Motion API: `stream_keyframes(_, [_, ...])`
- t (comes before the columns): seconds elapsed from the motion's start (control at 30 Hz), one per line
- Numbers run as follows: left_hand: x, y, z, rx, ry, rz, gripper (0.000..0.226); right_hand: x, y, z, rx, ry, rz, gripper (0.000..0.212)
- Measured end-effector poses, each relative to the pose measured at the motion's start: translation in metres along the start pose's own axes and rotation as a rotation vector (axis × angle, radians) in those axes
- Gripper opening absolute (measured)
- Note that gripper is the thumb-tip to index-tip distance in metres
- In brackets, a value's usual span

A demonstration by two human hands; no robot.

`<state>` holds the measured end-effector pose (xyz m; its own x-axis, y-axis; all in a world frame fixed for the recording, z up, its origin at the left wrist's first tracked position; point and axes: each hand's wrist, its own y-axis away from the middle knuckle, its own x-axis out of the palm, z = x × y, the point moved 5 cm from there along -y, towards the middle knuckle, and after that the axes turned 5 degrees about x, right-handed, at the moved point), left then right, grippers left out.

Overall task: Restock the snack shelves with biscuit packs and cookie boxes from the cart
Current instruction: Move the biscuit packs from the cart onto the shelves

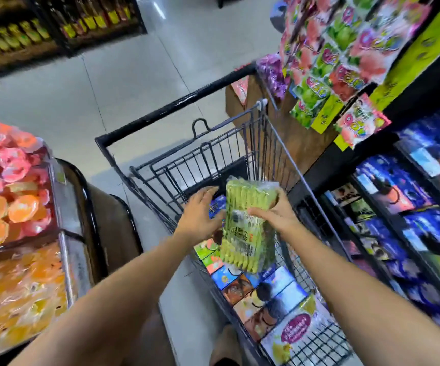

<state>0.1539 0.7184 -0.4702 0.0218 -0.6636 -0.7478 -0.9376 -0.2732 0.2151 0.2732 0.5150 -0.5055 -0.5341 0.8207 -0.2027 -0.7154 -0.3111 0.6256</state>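
Held above the cart (pixel 274 143) between right hand (pixel 275 217), fingers closed round its upper edge, and left hand (pixel 200 215), fingers spread flat and seemingly steadying its side: green biscuit multipack (pixel 248 228), probably light, slippery-wrapped, crushable, best gripped by both ends.
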Motion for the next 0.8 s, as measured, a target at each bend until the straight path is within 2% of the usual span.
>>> stream_keyframes(0.13, [-0.004,-0.004,-0.090,-0.244,0.666,0.204,0.095,-0.063,0.061,0.013,-0.019,0.061,0.100,0.112])
stream_keyframes(0.2, [0.007,0.018,-0.133,-0.285,0.759,0.346,0.100,-0.103,0.096,0.021,-0.033,0.043,0.126,0.105])
stream_keyframes(0.23, [0.016,0.032,-0.155,-0.265,0.781,0.411,0.091,-0.124,0.113,0.026,-0.048,0.033,0.125,0.101])
stream_keyframes(0.3, [0.038,0.058,-0.199,-0.202,0.883,0.468,0.057,-0.162,0.150,0.032,-0.069,-0.035,0.163,0.093])
stream_keyframes(0.37, [0.058,0.079,-0.245,-0.156,1.036,0.449,0.046,-0.193,0.187,0.032,-0.040,-0.133,0.212,0.080])
stream_keyframes(0.43, [0.071,0.096,-0.289,-0.122,1.122,0.416,0.056,-0.218,0.222,0.027,-0.028,-0.207,0.216,0.066])
stream_keyframes(0.5, [0.081,0.115,-0.322,-0.162,1.146,0.397,0.065,-0.238,0.252,0.020,-0.046,-0.251,0.170,0.061])
stream_keyframes(0.63, [0.104,0.145,-0.366,-0.279,1.213,0.401,0.042,-0.270,0.302,-0.011,-0.049,-0.305,0.106,0.071])
stream_keyframes(0.73, [0.115,0.155,-0.389,-0.318,1.356,0.322,0.046,-0.295,0.339,-0.061,0.066,-0.315,0.118,0.084])
stream_keyframes(0.8, [0.119,0.158,-0.402,-0.311,1.408,0.270,0.050,-0.316,0.358,-0.098,0.095,-0.477,0.026,0.083])
